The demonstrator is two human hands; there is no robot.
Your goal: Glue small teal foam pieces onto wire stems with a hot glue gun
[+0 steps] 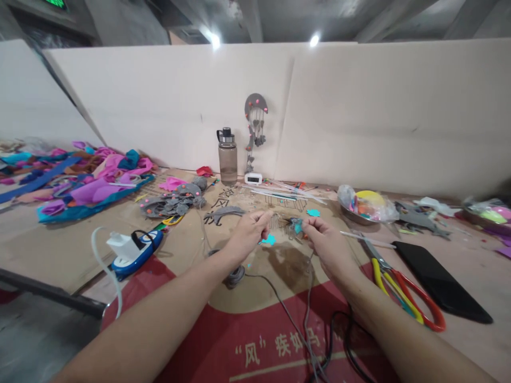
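Observation:
My left hand point(252, 231) is closed in a pinch above the cardboard; whatever is in its fingertips is too small to make out. To its right, my right hand point(322, 236) pinches a small turquoise and grey piece point(296, 225), apparently felt. A grey cord point(310, 276) hangs below the right fingers and runs toward the front edge. Between the hands lies a turquoise cut-out point(269, 240), with a second turquoise cut-out point(313, 213) farther back. A coil of grey cord point(235, 277) sits beside my left forearm, and a grey crescent point(228, 213) lies behind the left wrist.
Scissors point(389, 282) and a black phone point(439, 282) lie at right, near a bowl of bagged bits point(361, 210). A blue power strip point(138, 255), grey felt pieces point(171, 202) and colourful scraps point(91, 186) occupy the left. A bottle point(228, 162) stands behind.

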